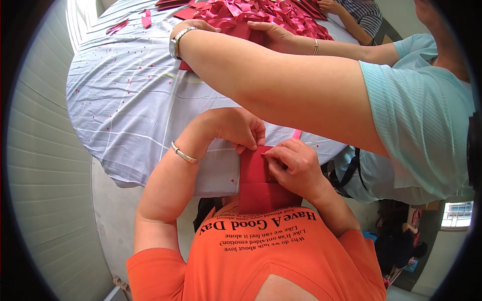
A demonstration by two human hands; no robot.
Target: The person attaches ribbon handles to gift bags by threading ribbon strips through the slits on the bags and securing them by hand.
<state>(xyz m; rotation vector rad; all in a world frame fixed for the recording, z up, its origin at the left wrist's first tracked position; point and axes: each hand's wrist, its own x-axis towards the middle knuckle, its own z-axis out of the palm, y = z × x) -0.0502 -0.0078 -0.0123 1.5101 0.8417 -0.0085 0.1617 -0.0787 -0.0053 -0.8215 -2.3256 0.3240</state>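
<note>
A dark red folded card point(258, 173) lies in front of me at the table's near edge, its lower part reaching toward my orange shirt. My left hand point(243, 129) is curled at the card's upper edge, the fingertips closed on it. With thumb and fingers pinched, my right hand point(296, 165) is at the card's upper right side; anything small between those fingertips is hidden. Just beyond the right hand, a short pink ribbon strip point(296, 134) lies on the cloth.
A person in a light blue top point(416, 115) reaches across from the right, both hands at a red card point(236, 31). Behind is a heap of red satin ribbons point(271, 15). Another person's striped sleeve point(369, 20) shows. Red specks dot the pale tablecloth point(115, 135).
</note>
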